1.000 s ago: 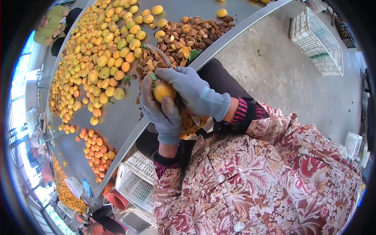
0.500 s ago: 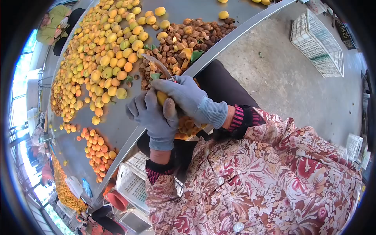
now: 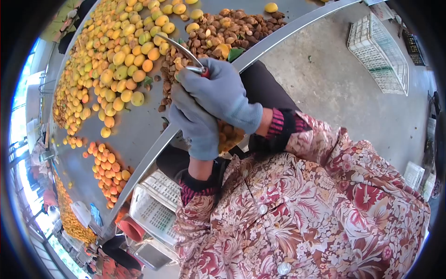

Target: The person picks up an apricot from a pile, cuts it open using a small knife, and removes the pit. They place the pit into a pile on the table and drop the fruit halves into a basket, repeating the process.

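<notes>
In a grey glove, my right hand (image 3: 225,95) is closed around a knife (image 3: 182,48) with a curved blade and a red handle. The blade points up and left over the table. My left hand (image 3: 195,123), gloved too, lies against the underside of the right one with its fingers curled; whatever it holds is hidden. Past the knife tip spreads a large heap of yellow-orange apricots (image 3: 121,69). Brown apricot pits (image 3: 218,37) are piled just beyond my hands. Below my wrists, orange apricot pieces (image 3: 229,137) show in my lap area.
The metal table edge (image 3: 158,153) runs diagonally beside my hands. Redder apricots (image 3: 109,169) form a smaller heap at left. A white crate (image 3: 155,197) and a red bucket (image 3: 131,228) stand below the edge. Another white crate (image 3: 378,53) sits on the floor at right.
Both hands have moved up, and the left has turned in closer under the right. The yellow apricot seen between them is now hidden. The view has shifted slightly.
</notes>
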Tool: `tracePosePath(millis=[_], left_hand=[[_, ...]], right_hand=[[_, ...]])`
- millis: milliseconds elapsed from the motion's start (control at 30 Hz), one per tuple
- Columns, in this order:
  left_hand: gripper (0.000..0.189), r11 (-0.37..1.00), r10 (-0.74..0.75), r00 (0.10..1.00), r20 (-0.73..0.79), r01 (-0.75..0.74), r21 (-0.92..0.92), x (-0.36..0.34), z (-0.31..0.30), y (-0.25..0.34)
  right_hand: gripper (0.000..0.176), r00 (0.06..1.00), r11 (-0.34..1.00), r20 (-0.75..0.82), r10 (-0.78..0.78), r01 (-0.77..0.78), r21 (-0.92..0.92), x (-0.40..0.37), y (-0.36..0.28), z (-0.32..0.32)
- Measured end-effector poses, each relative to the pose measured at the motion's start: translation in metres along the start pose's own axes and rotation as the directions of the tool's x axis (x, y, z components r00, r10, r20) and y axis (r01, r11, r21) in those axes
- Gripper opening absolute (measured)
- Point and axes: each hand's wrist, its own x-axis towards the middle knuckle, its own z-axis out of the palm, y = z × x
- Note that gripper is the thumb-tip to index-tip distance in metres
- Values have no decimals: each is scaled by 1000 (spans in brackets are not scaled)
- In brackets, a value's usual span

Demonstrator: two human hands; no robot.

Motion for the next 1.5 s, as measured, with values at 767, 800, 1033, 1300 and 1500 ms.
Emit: tracePosePath(millis=[767, 800, 1033, 1300, 1500], left_hand=[[39, 934, -12, 1000, 10, 14, -357, 43, -30, -12], [38, 940, 13, 1000, 16, -7, -340, 41, -33, -7], [42, 959, 72, 993, 95, -43, -281, 30, -47, -7], [50, 950, 128, 991, 51, -108, -293, 22, -45, -4], [59, 987, 135, 975, 176, -116, -114, 27, -59, 6]], right_hand=[[42, 837, 930, 479, -264, 353, -104, -11, -7, -20], [37, 903, 985, 421, -89, 17, 172, -10, -7, -12], [27, 839, 744, 446, 312, -508, 435, -17, -21, -8], [31, 803, 783, 484, 347, -532, 322, -18, -31, -15], [33, 880, 871, 385, 277, -399, 285, -19, -29, -15]])
